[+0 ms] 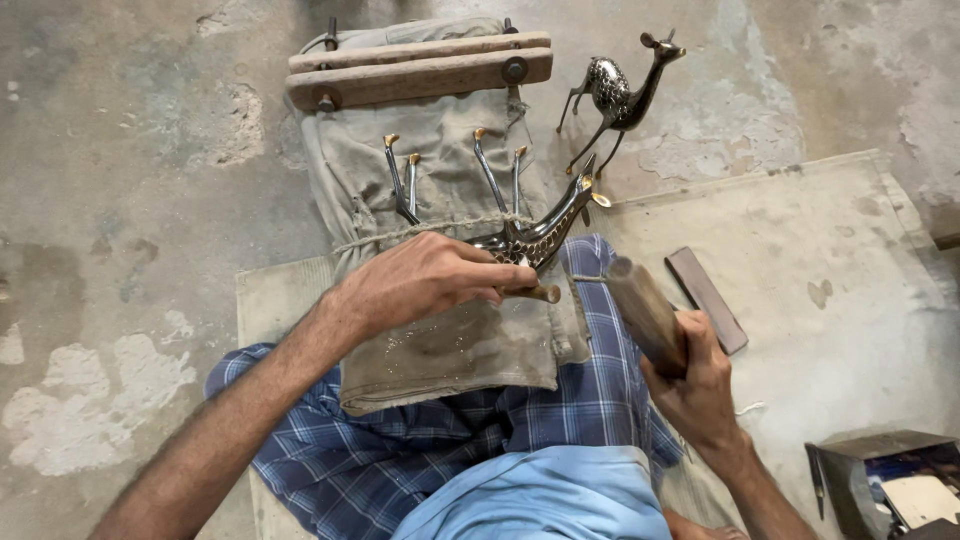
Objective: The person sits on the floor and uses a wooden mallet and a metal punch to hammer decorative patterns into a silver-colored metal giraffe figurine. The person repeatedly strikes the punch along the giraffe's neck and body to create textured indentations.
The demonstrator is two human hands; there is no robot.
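While left hand (pixel 425 280) pins metal deer (pixel 535 240) flat, right hand (pixel 695 385) fist-grips raised wooden mallet (pixel 645 310).

Bare floor (pixel 130 170) lies open at nine o'clock of my left grip (pixel 425 280). At twelve, wooden clamp bars (pixel 420 72) block; at one, a standing metal deer (pixel 620 95); at three, a flat bar (pixel 707 298).

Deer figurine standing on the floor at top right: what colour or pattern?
Dark metal deer figurine with a fine silvery speckled pattern on its body; shows best in the head view.
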